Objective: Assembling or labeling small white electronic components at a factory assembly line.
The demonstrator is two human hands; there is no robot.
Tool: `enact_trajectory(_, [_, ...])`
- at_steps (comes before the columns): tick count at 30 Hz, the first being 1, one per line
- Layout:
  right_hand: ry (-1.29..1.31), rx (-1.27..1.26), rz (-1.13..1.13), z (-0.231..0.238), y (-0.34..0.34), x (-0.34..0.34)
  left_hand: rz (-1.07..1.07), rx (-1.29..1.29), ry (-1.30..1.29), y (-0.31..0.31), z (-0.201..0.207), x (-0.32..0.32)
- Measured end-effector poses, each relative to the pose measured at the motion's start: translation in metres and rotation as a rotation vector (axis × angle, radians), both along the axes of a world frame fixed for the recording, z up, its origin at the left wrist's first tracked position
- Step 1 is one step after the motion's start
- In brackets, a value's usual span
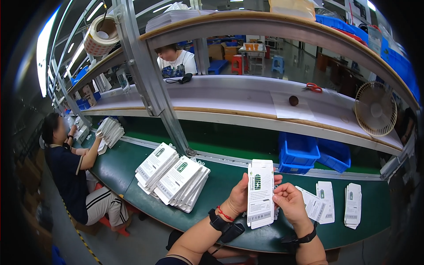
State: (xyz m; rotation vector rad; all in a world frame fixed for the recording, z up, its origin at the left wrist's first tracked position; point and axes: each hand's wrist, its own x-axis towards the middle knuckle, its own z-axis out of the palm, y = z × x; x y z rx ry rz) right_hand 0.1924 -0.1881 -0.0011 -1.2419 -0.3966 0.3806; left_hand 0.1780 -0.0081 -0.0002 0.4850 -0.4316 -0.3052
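Observation:
Upright in front of me is a slim white cardboard box (260, 204) with green graphics and a grey strip along its bottom. My left hand (239, 194) grips it from the left side, its fingers passing behind. At the right edge, the thumb and fingers of my right hand (289, 199) pinch the box. Beside my right hand, a few similar white cartons (326, 204) lie overlapping on the green table (221, 176). Left of my hands stand two leaning stacks of like boxes, one behind (155, 162) and a nearer one (180, 177).
Farther right sits another small carton stack (352, 205). Blue bins (298, 150) stand along the table's back edge, under a shelf (247, 95) holding red-handled scissors (314, 88) and a fan (376, 109). A metal post (152, 75) rises at the back. A co-worker (66, 163) handles boxes at left.

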Motion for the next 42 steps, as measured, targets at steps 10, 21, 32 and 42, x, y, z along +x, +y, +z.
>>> enact_trajectory(10, [-0.517,-0.297,-0.345,0.002,0.009,-0.007,0.025,0.074,0.009,-0.005,-0.009,0.002])
enact_trajectory(21, [-1.063,-0.518,-0.533,0.021,0.006,-0.013,-0.176,0.239,0.046,-0.016,-0.015,-0.014])
enact_trajectory(32, [-1.028,-0.474,-0.476,0.02,0.005,-0.015,-0.135,0.329,-0.012,-0.015,-0.015,-0.011])
enact_trajectory(42, [-1.009,-0.428,-0.449,0.021,0.004,-0.017,-0.08,0.42,-0.062,-0.016,0.003,-0.013])
